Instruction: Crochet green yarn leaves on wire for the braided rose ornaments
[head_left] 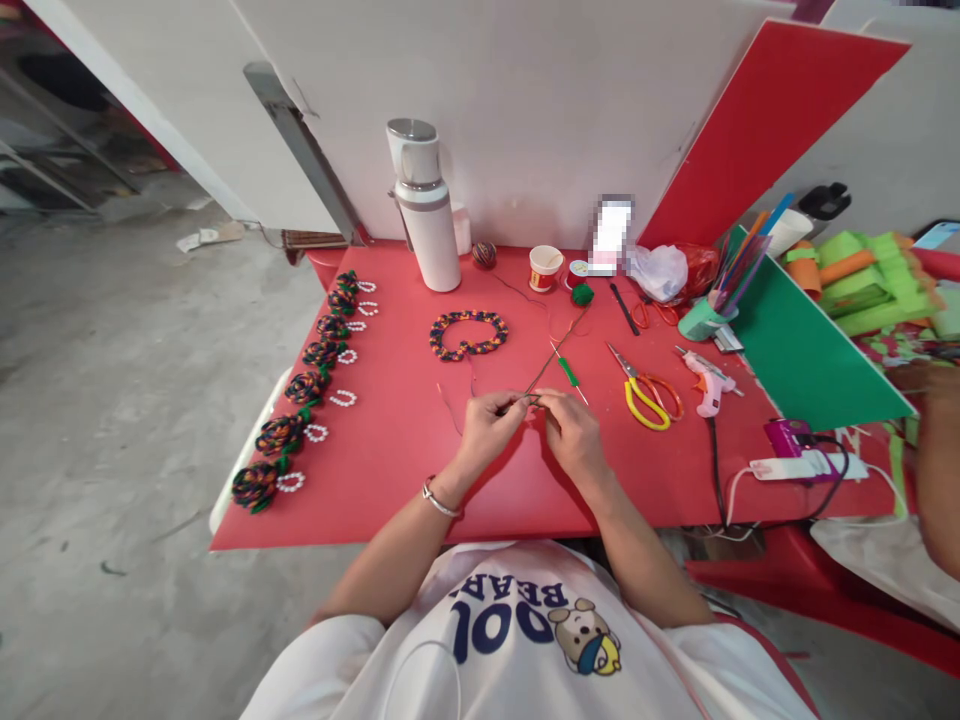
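My left hand [487, 430] and my right hand [576, 432] meet over the front middle of the red table. Both are closed in a pinch on a thin dark yarn [553, 350], whose strands run up and right from my fingertips. The exact grip is too small to make out. Just beyond lies a crochet hook with a green handle [568, 371]. A ring of braided multicoloured yarn [469, 336] rests past my left hand. Farther back is a small ball of green yarn [582, 295].
Yarn flowers [283, 434] with pearl loops line the table's left edge. At the back stand a white thermos [429, 230], a paper cup [545, 268] and a phone [611, 235]. Scissors [645, 395], a pink glue gun [711, 385] and a power strip [806, 467] lie right. Another person's arm [941, 470] shows far right.
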